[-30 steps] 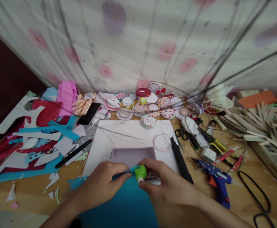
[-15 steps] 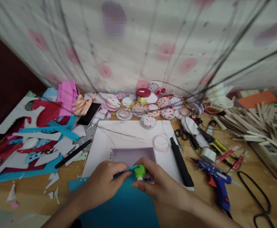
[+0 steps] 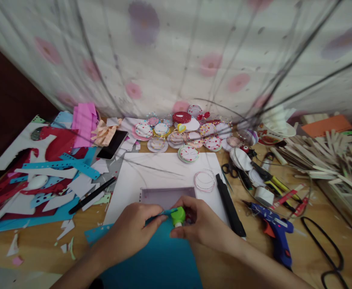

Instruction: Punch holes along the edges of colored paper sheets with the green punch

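Observation:
My left hand (image 3: pixel 138 226) pinches the edge of a blue sheet of paper (image 3: pixel 152 261), which hangs down below it. Small holes show along the sheet's left end. In my right hand (image 3: pixel 198 222) is a small green craft punch (image 3: pixel 178 216), gripped between thumb and fingers. The paper's edge meets the punch on its left side; how far it goes in, I cannot tell. Just beyond both hands lies a shallow tray (image 3: pixel 166 196) on a white sheet (image 3: pixel 160 168), its near part hidden by the hands.
Paper scraps (image 3: pixel 73 180) and a phone (image 3: pixel 112 144) lie left. Several layered paper discs (image 3: pixel 189 153) line the back. A black stick-shaped tool (image 3: pixel 230 206), a blue glue gun (image 3: pixel 271 228), scissors (image 3: pixel 230 170) and wooden sticks (image 3: pixel 323 156) are to the right.
My right thumb and fingers have shifted slightly around the green punch, and the punch has turned a little. My left hand keeps its pinch on the blue paper, almost in place.

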`<state>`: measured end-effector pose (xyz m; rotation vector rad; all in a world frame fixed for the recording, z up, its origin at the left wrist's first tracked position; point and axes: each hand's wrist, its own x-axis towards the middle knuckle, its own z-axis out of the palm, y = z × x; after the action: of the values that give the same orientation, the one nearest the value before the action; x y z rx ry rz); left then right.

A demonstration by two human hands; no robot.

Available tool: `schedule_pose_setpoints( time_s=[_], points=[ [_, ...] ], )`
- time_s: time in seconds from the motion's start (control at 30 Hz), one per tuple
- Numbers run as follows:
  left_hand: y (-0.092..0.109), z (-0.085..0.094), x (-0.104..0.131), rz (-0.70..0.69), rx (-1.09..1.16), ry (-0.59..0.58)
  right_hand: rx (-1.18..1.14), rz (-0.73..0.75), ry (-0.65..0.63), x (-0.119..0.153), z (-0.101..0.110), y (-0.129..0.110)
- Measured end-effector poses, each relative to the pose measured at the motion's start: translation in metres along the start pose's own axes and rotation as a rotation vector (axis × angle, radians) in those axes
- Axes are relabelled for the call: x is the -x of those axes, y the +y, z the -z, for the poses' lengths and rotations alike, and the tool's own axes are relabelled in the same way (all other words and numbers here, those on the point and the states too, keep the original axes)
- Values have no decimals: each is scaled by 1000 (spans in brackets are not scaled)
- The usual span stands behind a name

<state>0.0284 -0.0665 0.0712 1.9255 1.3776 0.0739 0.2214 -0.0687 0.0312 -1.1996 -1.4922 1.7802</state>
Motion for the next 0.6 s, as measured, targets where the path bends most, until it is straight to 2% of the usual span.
schedule_pose_setpoints(
  time_s=[0.17,0.37,0.5,0.6],
  points=[
    [0,-1,1,23,-36,-18,-6,4,25,-2,0,0],
    [0,6,6,27,65,2,-14,14,29,-4,-2,-1],
    [9,2,-3,6,67,-44,-11,44,51,-3,-3,1],
    [13,-4,-10,-37,73,-14,-23,41,59,-4,-3,5]
  ],
)
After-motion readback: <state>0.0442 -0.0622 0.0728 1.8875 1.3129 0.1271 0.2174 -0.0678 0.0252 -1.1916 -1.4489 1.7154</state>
